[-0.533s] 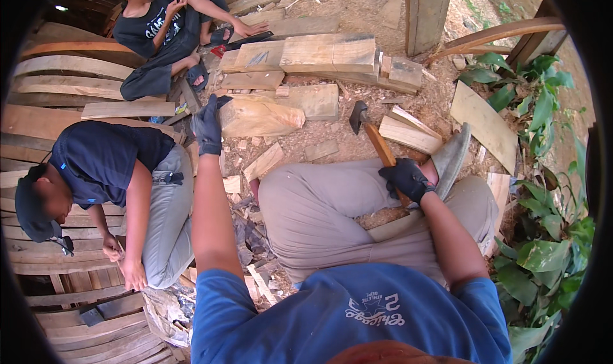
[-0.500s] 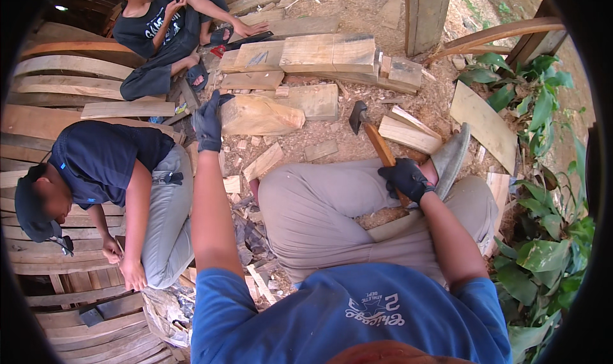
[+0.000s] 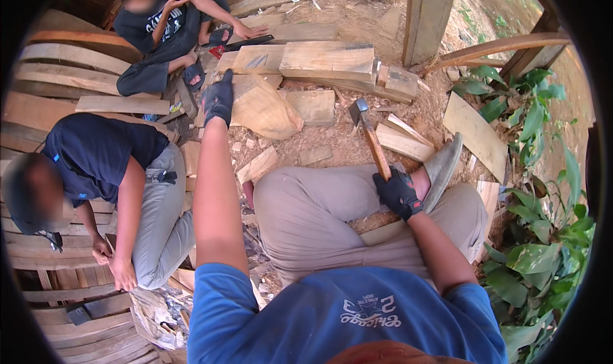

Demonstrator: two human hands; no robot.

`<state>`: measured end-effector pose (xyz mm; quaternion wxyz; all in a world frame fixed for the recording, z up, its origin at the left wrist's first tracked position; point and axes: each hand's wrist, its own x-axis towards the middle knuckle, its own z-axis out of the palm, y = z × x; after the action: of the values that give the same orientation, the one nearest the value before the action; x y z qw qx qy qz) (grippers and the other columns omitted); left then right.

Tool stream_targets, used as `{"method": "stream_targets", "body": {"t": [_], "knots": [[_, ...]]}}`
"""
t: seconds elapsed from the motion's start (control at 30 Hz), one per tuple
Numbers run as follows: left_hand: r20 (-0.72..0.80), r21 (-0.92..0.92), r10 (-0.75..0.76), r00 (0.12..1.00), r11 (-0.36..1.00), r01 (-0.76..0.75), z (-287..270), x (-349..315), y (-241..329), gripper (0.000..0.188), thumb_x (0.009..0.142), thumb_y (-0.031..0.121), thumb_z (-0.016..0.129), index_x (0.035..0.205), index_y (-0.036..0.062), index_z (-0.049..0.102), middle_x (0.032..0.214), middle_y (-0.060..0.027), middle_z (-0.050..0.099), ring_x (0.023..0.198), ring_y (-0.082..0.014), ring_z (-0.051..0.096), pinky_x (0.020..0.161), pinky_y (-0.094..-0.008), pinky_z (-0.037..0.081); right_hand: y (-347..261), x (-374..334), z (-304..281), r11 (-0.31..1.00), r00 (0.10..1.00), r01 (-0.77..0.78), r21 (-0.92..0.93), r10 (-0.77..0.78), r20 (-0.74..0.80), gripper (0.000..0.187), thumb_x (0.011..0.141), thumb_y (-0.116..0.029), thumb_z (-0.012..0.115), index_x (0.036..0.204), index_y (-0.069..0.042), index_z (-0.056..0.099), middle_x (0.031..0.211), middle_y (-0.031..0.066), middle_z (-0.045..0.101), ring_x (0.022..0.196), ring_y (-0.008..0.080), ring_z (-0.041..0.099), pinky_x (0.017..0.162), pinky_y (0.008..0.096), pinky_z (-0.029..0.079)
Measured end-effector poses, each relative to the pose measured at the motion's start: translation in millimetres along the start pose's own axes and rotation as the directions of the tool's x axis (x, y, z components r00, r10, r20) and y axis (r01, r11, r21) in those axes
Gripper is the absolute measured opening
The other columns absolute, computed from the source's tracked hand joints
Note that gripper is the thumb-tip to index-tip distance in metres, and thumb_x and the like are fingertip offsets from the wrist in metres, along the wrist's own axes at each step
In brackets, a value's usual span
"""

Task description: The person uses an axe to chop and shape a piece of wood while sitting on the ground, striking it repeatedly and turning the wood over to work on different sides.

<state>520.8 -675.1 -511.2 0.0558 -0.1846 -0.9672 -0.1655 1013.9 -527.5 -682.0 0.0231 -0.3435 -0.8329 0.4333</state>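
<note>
My left arm reaches forward, and the dark-gloved left hand (image 3: 218,100) grips the left edge of a pale, roughly shaped wood block (image 3: 267,109). The block's right end narrows to a point and slants toward me; the fingers on its underside are hidden. In my gloved right hand (image 3: 397,193), closed around the lower wooden handle, is a hatchet (image 3: 372,141). Its dark metal head (image 3: 359,111) points away from me, to the right of the block and apart from it. My crossed legs (image 3: 319,217) lie below both hands.
Stacked planks (image 3: 329,61) lie beyond the block. Split wood pieces (image 3: 403,141) and chips litter the ground near my right foot. A wooden post (image 3: 429,22) stands far right, plants (image 3: 533,236) nearer. One person (image 3: 105,150) bends at left; another (image 3: 166,26) sits farther off.
My left hand has shifted the wood block, and its pointed right end now angles down toward me. The hatchet has turned in my right hand, its handle steeper and its head turned differently.
</note>
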Motion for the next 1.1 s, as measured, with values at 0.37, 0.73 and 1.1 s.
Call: {"method": "stream_targets", "body": {"t": [0.37, 0.73, 1.1], "knots": [[0.030, -0.041, 0.236, 0.971, 0.971, -0.234, -4, -12, 14, 0.063, 0.102, 0.061, 0.050, 0.121, 0.0084, 0.080, 0.122, -0.0241, 0.076, 0.118, -0.0432, 0.071, 0.102, -0.0509, 0.053, -150, -20, -55, 0.970, 0.990, 0.065, 0.234, -0.034, -0.134, 0.033, 0.099, -0.036, 0.072, 0.110, -0.005, 0.070, 0.085, 0.0231, 0.072, 0.083, 0.0392, 0.073, 0.068, 0.0496, 0.055], [-0.091, -0.071, 0.260, 0.961, 0.961, -0.267, 18, 6, -1, 0.055, 0.100, 0.053, 0.057, 0.113, 0.0059, 0.082, 0.118, -0.0231, 0.077, 0.114, -0.0439, 0.072, 0.101, -0.0519, 0.054, -217, 37, -10, 0.959, 0.962, 0.140, 0.246, -0.073, -0.262, 0.047, 0.105, -0.045, 0.068, 0.120, -0.001, 0.066, 0.082, 0.0268, 0.071, 0.081, 0.0455, 0.073, 0.072, 0.0558, 0.057], [-0.111, -0.111, 0.186, 0.976, 0.974, -0.198, 16, 2, -4, 0.055, 0.100, 0.053, 0.058, 0.107, 0.0041, 0.082, 0.113, -0.0244, 0.077, 0.111, -0.0450, 0.072, 0.099, -0.0529, 0.054, -254, 14, -64, 0.944, 0.944, 0.223, 0.244, -0.146, -0.297, 0.045, 0.103, -0.044, 0.069, 0.112, 0.000, 0.066, 0.079, 0.0255, 0.070, 0.081, 0.0470, 0.072, 0.074, 0.0547, 0.057]]}}
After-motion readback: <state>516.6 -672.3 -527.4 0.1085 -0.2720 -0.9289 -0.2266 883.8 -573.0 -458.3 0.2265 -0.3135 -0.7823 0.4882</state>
